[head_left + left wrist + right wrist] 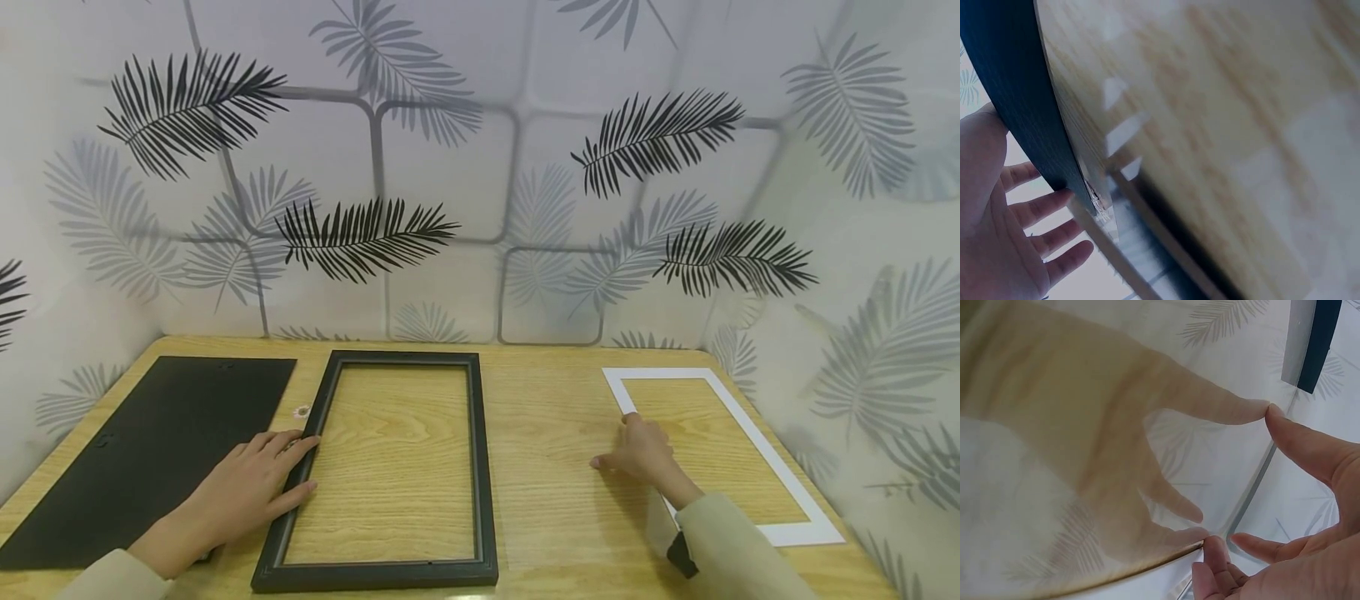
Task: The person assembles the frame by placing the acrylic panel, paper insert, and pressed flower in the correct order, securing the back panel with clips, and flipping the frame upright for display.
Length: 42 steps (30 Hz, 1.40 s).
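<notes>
A black picture frame [484, 467] with no panel in its opening lies on the table. My left hand [243, 483] rests along its left rail, fingers and thumb extended over the edge. In the left wrist view the frame's dark rail [1016, 81] runs beside the spread fingers. To the right lies a white rectangular mat [780, 454] with a cut-out middle. My right hand [645, 454] is at its left edge, fingertips touching there and thumb stretched out to the left. In the right wrist view the thumb [1300, 437] meets its reflection on the glossy tabletop.
A black backing board [150, 450] with small metal hangers lies at the left of the wooden table [543, 467]. A small round pale thing [302, 412] sits between board and frame. Behind stands a wall [450, 283] with a leaf pattern.
</notes>
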Each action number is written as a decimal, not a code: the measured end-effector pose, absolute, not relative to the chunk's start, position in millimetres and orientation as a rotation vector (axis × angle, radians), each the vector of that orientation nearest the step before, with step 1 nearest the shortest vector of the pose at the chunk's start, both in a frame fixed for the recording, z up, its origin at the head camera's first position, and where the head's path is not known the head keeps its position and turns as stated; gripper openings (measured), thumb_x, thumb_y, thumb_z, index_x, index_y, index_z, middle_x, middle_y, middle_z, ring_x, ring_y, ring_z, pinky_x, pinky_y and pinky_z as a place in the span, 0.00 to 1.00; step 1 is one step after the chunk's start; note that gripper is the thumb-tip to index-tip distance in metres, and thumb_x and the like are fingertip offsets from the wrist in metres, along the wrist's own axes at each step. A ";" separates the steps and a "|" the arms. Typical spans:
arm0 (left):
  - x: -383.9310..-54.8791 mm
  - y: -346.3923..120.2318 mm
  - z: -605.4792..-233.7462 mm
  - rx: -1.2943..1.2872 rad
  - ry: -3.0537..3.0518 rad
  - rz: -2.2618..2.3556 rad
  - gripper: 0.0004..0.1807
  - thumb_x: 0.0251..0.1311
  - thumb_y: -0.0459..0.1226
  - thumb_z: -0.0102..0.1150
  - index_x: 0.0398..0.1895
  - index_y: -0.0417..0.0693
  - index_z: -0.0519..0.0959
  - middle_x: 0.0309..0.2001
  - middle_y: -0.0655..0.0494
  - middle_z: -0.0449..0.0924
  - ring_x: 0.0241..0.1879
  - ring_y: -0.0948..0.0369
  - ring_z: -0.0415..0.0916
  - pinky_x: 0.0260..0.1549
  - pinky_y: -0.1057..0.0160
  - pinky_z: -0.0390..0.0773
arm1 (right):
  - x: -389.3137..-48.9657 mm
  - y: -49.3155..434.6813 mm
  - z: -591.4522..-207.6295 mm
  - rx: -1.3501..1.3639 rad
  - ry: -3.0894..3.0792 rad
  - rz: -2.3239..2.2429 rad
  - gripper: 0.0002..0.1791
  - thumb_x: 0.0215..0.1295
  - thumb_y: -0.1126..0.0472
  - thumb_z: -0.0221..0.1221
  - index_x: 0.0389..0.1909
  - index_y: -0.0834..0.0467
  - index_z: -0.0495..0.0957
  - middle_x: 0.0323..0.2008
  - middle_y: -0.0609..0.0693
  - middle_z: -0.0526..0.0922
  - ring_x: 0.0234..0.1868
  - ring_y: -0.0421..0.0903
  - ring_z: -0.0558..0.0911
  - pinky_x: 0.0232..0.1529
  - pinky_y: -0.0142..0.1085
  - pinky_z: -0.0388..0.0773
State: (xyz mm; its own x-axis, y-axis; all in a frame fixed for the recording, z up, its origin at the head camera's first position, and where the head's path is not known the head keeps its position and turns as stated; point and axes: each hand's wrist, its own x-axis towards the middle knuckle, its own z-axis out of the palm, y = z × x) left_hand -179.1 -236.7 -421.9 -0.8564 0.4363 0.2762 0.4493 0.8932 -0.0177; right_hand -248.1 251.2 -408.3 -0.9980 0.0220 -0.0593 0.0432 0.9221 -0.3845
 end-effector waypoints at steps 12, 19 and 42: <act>-180.5 -237.9 -423.7 -0.677 -2.779 -0.061 0.30 0.58 0.56 0.52 0.59 0.50 0.71 0.54 0.47 0.73 0.50 0.48 0.72 0.40 0.47 0.74 | -249.0 249.9 -411.9 0.092 2.979 -0.776 0.50 0.40 0.58 0.73 0.60 0.74 0.56 0.48 0.75 0.68 0.51 0.73 0.64 0.46 0.59 0.68; -180.5 -238.2 -424.1 -0.673 -2.786 -0.054 0.30 0.58 0.56 0.52 0.59 0.50 0.70 0.54 0.47 0.73 0.50 0.48 0.72 0.41 0.47 0.74 | -250.2 251.3 -412.7 0.137 2.964 -0.819 0.49 0.39 0.60 0.73 0.59 0.75 0.56 0.47 0.73 0.71 0.49 0.72 0.66 0.45 0.58 0.69; -180.9 -237.5 -424.4 -0.681 -2.780 -0.050 0.30 0.58 0.55 0.53 0.58 0.48 0.71 0.53 0.46 0.73 0.48 0.47 0.73 0.39 0.48 0.75 | -247.8 245.9 -408.0 0.189 2.920 -0.834 0.50 0.40 0.58 0.72 0.60 0.74 0.55 0.55 0.78 0.63 0.53 0.77 0.60 0.49 0.62 0.65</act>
State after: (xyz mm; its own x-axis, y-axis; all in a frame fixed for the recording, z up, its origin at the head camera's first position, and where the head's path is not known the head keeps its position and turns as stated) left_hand -180.9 -237.5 -424.4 -0.8504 0.4484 0.2753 0.4580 0.8884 -0.0325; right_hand -247.8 245.9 -408.0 -0.9874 0.0920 -0.1288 0.1461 0.8425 -0.5185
